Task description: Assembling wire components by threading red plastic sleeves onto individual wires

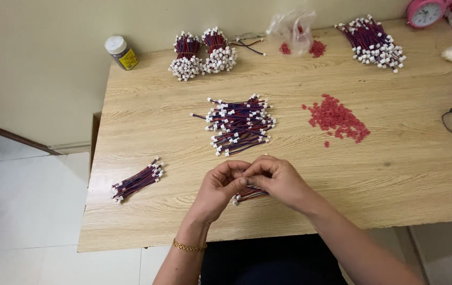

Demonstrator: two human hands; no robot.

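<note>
Both hands pinch a small wire bundle near the table's front edge

I see the wire bundle [249, 195] held between my left hand [220, 187] and right hand [278, 179], fingers of both clenched on it, above the wooden table [395, 179]. Behind it lies a loose wire pile [239, 125], to the right red connectors [338, 119], far left a small finished bundle [137, 179]

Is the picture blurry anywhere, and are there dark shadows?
Head view: soft, even light, only a faint shadow under the hands; the wooden table and loose wire pile look sharp; the pink clock at the top edge is cut off and slightly stretched.
</note>
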